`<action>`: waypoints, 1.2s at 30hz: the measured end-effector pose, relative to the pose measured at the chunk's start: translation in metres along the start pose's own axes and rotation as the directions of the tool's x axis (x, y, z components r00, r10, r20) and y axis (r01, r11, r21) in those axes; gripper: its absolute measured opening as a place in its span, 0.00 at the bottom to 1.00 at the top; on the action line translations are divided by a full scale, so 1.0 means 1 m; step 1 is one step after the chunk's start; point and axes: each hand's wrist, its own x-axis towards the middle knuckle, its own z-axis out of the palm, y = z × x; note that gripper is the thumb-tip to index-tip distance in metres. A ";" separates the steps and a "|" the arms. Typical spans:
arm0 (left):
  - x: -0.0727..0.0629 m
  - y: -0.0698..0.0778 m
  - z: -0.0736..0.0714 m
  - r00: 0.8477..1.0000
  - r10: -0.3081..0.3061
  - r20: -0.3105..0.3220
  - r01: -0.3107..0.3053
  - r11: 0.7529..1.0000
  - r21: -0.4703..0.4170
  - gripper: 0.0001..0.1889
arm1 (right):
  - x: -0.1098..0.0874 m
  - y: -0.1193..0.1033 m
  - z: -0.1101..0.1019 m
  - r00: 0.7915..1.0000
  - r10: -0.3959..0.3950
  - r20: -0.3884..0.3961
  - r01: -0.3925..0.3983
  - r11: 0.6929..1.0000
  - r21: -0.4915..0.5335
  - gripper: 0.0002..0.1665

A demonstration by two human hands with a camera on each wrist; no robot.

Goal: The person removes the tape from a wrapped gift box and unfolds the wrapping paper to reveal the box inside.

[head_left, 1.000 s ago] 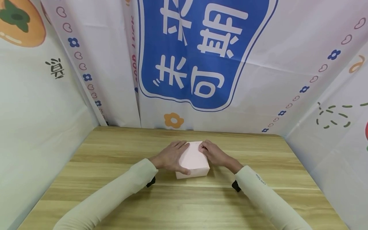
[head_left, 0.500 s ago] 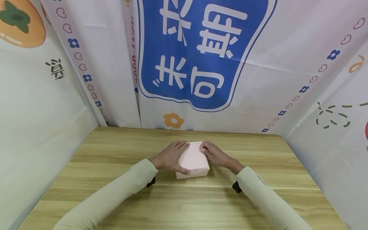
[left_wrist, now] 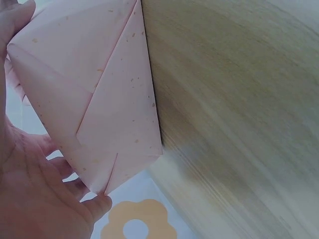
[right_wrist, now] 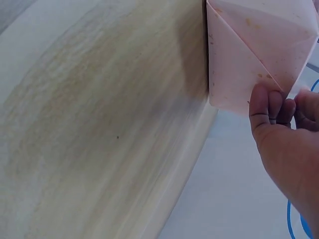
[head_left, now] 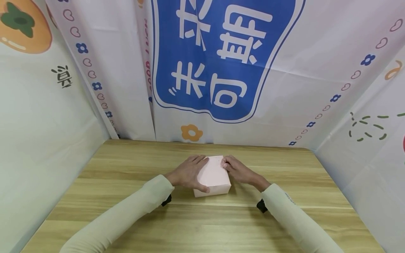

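A box wrapped in pink paper with gold flecks (head_left: 213, 174) lies on the wooden table. Diagonal paper folds (left_wrist: 94, 94) show on its left side in the left wrist view. My left hand (head_left: 188, 172) rests spread over its left part, fingers fairly straight on top and thumb at the near edge. At the far right corner, my right hand (head_left: 235, 168) has its fingers curled and pinches the wrapping paper (right_wrist: 281, 89) near a fold. In the right wrist view those fingertips lie against the box's right side; part of the thumb is hidden.
Wood-grain table (head_left: 202, 225) stretches out around the box. White printed cloth walls (head_left: 133, 116) stand behind and at both sides, the back one bearing a large blue sign (head_left: 205, 95). A black wrist camera (head_left: 262, 206) sits under the right cuff.
My right hand has slid slightly right along the box's far right corner, baring a little more of the top. The left hand and the box stay where they were.
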 end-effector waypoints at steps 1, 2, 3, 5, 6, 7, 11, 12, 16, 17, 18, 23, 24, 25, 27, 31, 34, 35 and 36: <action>0.000 0.000 0.000 1.000 0.002 -0.003 -0.002 1.000 0.000 0.64 | 0.000 0.000 0.000 1.000 0.010 0.000 -0.010 1.000 0.013 0.09; 0.000 0.000 0.001 1.000 0.001 -0.003 -0.001 1.000 0.002 0.64 | 0.000 0.000 0.000 1.000 0.020 0.001 -0.020 0.999 0.025 0.09; 0.000 0.000 0.001 1.000 0.003 -0.006 -0.003 1.000 0.000 0.63 | 0.000 0.000 0.000 1.000 0.026 0.003 -0.026 0.999 0.035 0.09; 0.000 0.000 0.002 1.000 0.000 -0.001 0.000 1.000 0.006 0.64 | -0.001 0.001 0.000 0.999 0.047 0.004 -0.047 0.997 0.056 0.10; 0.000 -0.001 0.002 1.000 -0.001 0.001 0.001 1.000 0.008 0.64 | -0.001 0.001 0.000 0.999 0.052 0.010 -0.053 0.996 0.071 0.10; 0.000 -0.001 0.002 1.000 0.000 -0.001 0.000 1.000 0.006 0.64 | -0.002 0.001 -0.001 0.998 0.061 0.017 -0.063 0.994 0.087 0.10; 0.000 -0.002 0.002 1.000 0.000 -0.003 0.000 1.000 0.006 0.64 | -0.003 0.005 -0.003 0.996 0.071 0.045 -0.077 0.984 0.158 0.11; 0.000 -0.002 0.002 1.000 0.000 -0.002 0.000 1.000 0.006 0.64 | -0.004 0.005 -0.003 0.996 0.069 0.051 -0.077 0.982 0.174 0.12; 0.000 -0.002 0.002 1.000 0.000 -0.003 0.000 1.000 0.004 0.64 | -0.005 0.009 -0.004 0.997 0.052 0.060 -0.064 0.971 0.231 0.13; 0.000 -0.002 0.002 1.000 -0.001 0.000 0.001 1.000 0.006 0.64 | -0.005 0.009 -0.005 0.997 0.048 0.061 -0.061 0.967 0.246 0.13; 0.000 -0.002 0.001 1.000 0.001 0.000 -0.001 1.000 0.003 0.64 | -0.005 0.010 -0.005 0.997 0.047 0.061 -0.061 0.964 0.260 0.13; 0.000 -0.002 0.000 1.000 0.002 0.008 -0.002 1.000 -0.006 0.64 | -0.007 0.014 -0.006 0.996 0.053 0.070 -0.073 0.942 0.327 0.15; 0.000 -0.002 0.000 1.000 0.001 0.010 -0.001 1.000 -0.006 0.64 | -0.007 0.015 -0.006 0.996 0.055 0.072 -0.076 0.937 0.340 0.15; 0.000 -0.002 0.000 1.000 0.001 0.011 0.000 1.000 -0.008 0.64 | -0.007 0.015 -0.006 0.996 0.057 0.074 -0.079 0.933 0.352 0.15; 0.000 -0.002 0.000 1.000 0.001 0.013 -0.001 1.000 -0.009 0.64 | -0.008 0.016 -0.007 0.995 0.060 0.078 -0.085 0.921 0.379 0.15; 0.000 -0.001 -0.001 1.000 -0.007 0.017 0.007 1.000 -0.008 0.64 | -0.008 0.018 -0.007 0.995 0.064 0.081 -0.094 0.895 0.437 0.14; 0.000 -0.001 -0.001 1.000 -0.011 0.021 0.011 1.000 -0.001 0.64 | -0.008 0.020 -0.008 0.994 0.073 0.086 -0.104 0.878 0.467 0.13; 0.000 0.000 -0.002 1.000 -0.011 0.019 0.011 1.000 -0.003 0.64 | -0.008 0.021 -0.008 0.993 0.075 0.088 -0.108 0.872 0.477 0.14; 0.000 0.000 -0.002 1.000 -0.011 0.020 0.012 1.000 -0.003 0.64 | -0.008 0.022 -0.008 0.993 0.077 0.090 -0.111 0.868 0.484 0.14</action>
